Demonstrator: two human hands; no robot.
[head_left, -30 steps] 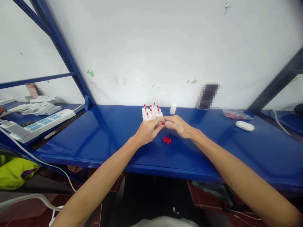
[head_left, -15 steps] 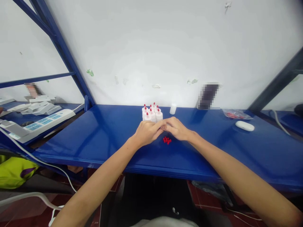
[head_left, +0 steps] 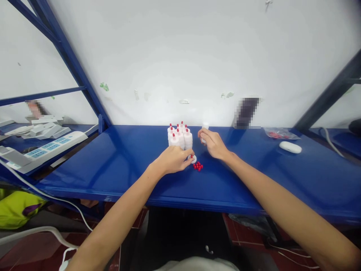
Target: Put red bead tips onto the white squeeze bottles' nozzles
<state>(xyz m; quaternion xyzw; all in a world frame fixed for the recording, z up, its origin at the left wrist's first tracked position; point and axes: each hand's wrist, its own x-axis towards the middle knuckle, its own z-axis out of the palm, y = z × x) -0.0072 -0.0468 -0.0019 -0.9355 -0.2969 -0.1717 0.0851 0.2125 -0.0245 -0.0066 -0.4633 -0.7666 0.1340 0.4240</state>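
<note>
Red-tipped bottle (head_left: 194, 160) | left hand (head_left: 175, 159) pinching tip | right hand (head_left: 214, 145) grasping white bottle (head_left: 205, 125) | red caps (head_left: 198, 166) beside | bottle cluster (head_left: 179, 138) behind

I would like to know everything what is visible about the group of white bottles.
The white bottles stand upright, packed closely, on the blue table, towards its wall side. Their visible tops have red tips. They look like plastic. The left hand partly hides their lower front; I cannot tell whether it touches them.

I see red-tipped white bottles (head_left: 180, 138) clustered upright, loose red caps (head_left: 197, 166) heaped nearby, one red-tipped piece (head_left: 193, 159) beside them, and a white container (head_left: 205, 125), partly hidden!
</note>
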